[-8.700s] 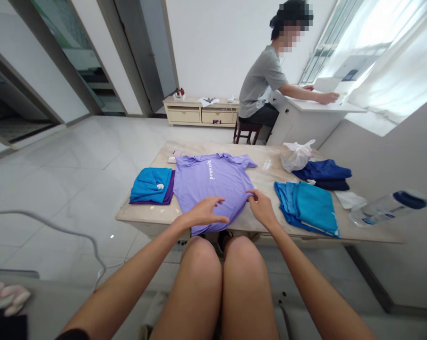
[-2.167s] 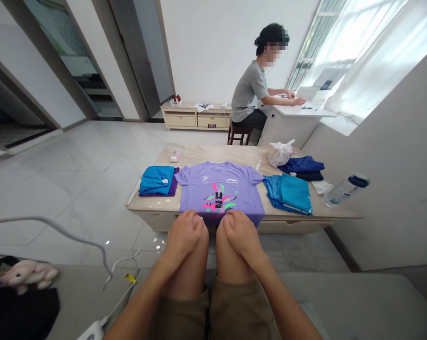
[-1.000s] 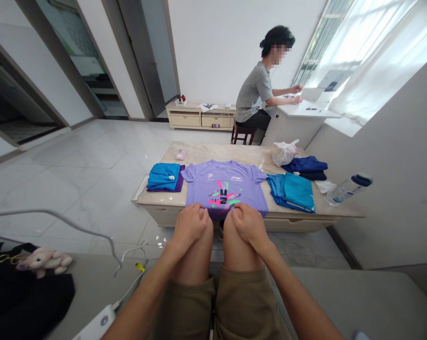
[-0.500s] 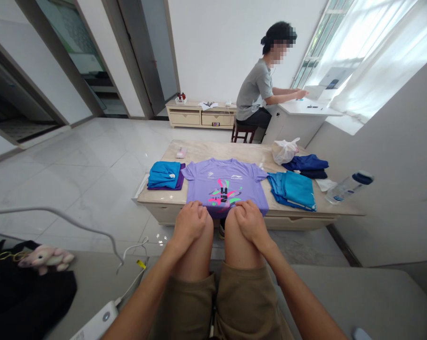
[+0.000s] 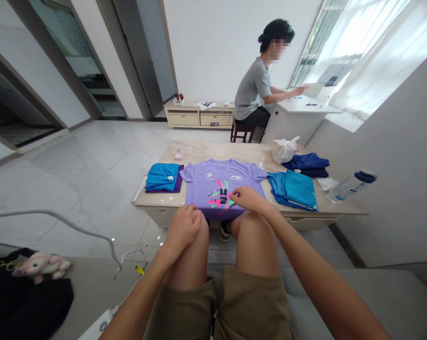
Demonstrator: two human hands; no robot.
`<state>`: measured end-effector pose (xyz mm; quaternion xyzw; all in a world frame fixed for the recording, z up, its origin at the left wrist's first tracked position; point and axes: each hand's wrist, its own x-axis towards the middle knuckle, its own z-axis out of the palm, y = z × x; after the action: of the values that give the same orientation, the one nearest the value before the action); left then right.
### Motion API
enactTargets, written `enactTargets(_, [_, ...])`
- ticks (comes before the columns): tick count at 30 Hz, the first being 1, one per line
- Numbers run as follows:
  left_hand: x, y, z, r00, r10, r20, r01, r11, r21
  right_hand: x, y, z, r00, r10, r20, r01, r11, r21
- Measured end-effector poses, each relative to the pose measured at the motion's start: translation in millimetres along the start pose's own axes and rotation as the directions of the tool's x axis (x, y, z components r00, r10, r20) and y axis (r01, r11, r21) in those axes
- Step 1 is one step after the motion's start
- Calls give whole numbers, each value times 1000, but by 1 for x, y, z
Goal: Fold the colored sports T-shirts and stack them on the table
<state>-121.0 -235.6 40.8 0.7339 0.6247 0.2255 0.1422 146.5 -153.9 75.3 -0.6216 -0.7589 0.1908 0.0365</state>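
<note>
A purple T-shirt [image 5: 202, 186] with a bright pink, green and black print lies spread front up on the low table [image 5: 188, 150], its lower edge hanging over the near side. My right hand [image 5: 249, 198] is over the lower right of the shirt, fingers stretched toward the print and holding nothing; contact with the cloth cannot be made out. On my left knee rests my left hand [image 5: 185, 226], its fingers curled in with nothing in them. Folded blue and purple clothes [image 5: 162, 177] lie left of the shirt, and folded teal clothes [image 5: 294, 189] lie to its right.
Dark blue clothes [image 5: 307, 163], a white plastic bag [image 5: 285, 150] and a water bottle [image 5: 351, 186] stand on the table's right part. A pink item [image 5: 180, 153] is at the back left. Another person [image 5: 252, 89] sits at a white desk [image 5: 302, 111]. A plush toy [image 5: 43, 265] lies beside me.
My right hand has lifted off the right knee and reached forward over the shirt, its fingers straightening. My right knee has swung outward. My left hand stays on its knee.
</note>
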Motion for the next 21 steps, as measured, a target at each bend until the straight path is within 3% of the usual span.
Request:
enactTargets(2, [-2, -9, -1, 1000, -8, -13, 8, 998, -55, 36, 5, -10, 998, -43, 52, 45, 998, -39])
enactTargets(5, [-4, -23, -4, 999, -36, -26, 32, 990, -138, 80, 16, -7, 993, -11, 115, 24, 993, -115])
enactTargets(11, [-13, -35, -6, 992, -127, -23, 109, 919, -379, 100, 53, 24, 957, 40, 288, 3, 989, -148])
enactTargets(15, [-16, -5, 11, 984, -155, -82, 111, 911, -398, 95, 66, 29, 950, -18, 312, 53, 993, -103])
enactTargets(19, [-12, 50, 44, 990, -55, -129, 9, 943, -334, 83, 59, 29, 963, -79, 259, 90, 995, -30])
enactTargets(21, [-7, 77, 62, 989, -27, -147, -22, 948, -317, 75, 54, 30, 979, -104, 176, 102, 995, 21])
